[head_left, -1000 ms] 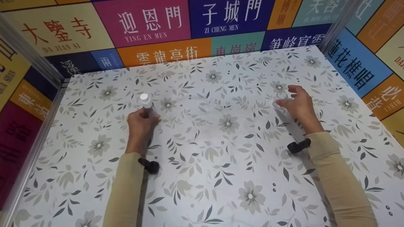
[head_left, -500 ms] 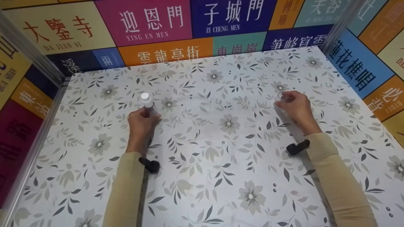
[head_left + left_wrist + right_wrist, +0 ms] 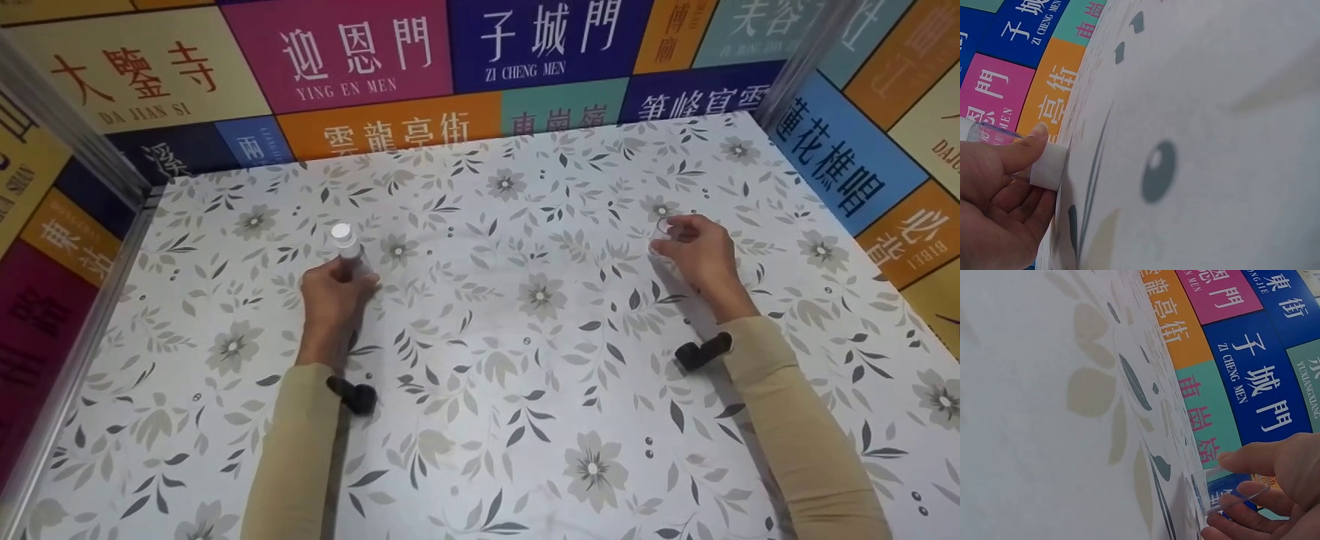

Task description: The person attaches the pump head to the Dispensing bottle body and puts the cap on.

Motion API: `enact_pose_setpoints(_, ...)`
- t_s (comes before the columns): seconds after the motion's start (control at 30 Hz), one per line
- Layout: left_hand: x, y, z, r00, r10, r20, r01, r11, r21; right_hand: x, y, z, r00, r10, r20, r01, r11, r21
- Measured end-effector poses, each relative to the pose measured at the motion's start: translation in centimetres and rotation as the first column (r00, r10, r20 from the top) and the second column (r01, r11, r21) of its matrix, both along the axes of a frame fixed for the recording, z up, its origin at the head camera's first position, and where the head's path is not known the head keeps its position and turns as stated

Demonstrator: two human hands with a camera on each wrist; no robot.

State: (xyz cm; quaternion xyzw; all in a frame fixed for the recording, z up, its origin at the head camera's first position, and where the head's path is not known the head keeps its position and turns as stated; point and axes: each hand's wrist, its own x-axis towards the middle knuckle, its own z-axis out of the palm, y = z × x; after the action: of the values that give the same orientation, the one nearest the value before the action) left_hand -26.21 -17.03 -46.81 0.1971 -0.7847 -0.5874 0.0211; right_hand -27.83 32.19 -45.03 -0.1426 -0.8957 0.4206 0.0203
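My left hand (image 3: 334,300) grips a small upright clear container with a white top (image 3: 342,235), on the left half of the table. In the left wrist view, its see-through middle lies between thumb and fingers, and its white lower end (image 3: 1050,167) meets the tabletop. Over on the right, my right hand (image 3: 703,255) pinches a small clear cup (image 3: 661,226), upright on the table. Thumb and fingers are around the cup's clear wall (image 3: 1213,489) in the right wrist view. The fingers hide part of each object.
A white table (image 3: 480,315) with a grey leaf and flower print lies under both hands. Colourful panels with Chinese lettering (image 3: 337,56) stand along its back and sides. Metal posts (image 3: 112,150) rise at the corners. Each wrist wears a black camera (image 3: 354,396).
The right hand's raised fingers have come down and closed around the clear cup. The left hand and its container have stayed in place.
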Motion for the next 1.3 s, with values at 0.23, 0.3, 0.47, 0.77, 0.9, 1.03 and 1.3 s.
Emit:
enact_pose_setpoints(0.23, 0.0, 0.0, -0.1, 1.000, -0.007, 0.003, 0.007, 1.000, 0.005, 0.2, 0.0, -0.5, 0.999, -0.009, -0.044, 0.009, 1.000, -0.020)
enact_pose_setpoints(0.3, -0.1, 0.0, -0.1, 1.000, -0.008, -0.003, 0.008, 1.000, 0.013, 0.2, 0.0, -0.6, 0.999, -0.020, -0.050, 0.018, 0.999, -0.028)
enact_pose_setpoints(0.47, 0.0, 0.1, -0.1, 0.999, -0.004, -0.050, 0.005, 1.000, 0.014, 0.2, -0.1, -0.8, 0.997, -0.047, -0.061, 0.044, 0.998, -0.053)
enact_pose_setpoints(0.77, -0.2, 0.2, -0.2, 0.996, -0.018, -0.083, 0.015, 0.999, -0.044, 0.4, -0.4, -0.6, 0.995, -0.063, -0.083, 0.057, 0.996, -0.065)
enact_pose_setpoints(0.9, -0.2, 0.3, -0.1, 0.997, -0.027, -0.066, 0.025, 0.999, -0.022, 0.5, -0.4, -0.4, 0.995, -0.071, -0.063, 0.067, 0.995, -0.067)
enact_pose_setpoints(1.03, -0.2, 0.2, 0.0, 0.999, -0.014, -0.039, 0.015, 1.000, 0.007, 0.4, -0.6, -0.2, 0.996, -0.063, -0.059, 0.058, 0.995, -0.082)
enact_pose_setpoints(1.3, -0.1, 0.0, -0.1, 1.000, -0.002, -0.017, 0.003, 0.998, 0.056, -0.2, -1.7, 0.4, 0.992, -0.065, -0.105, 0.058, 0.996, -0.063)
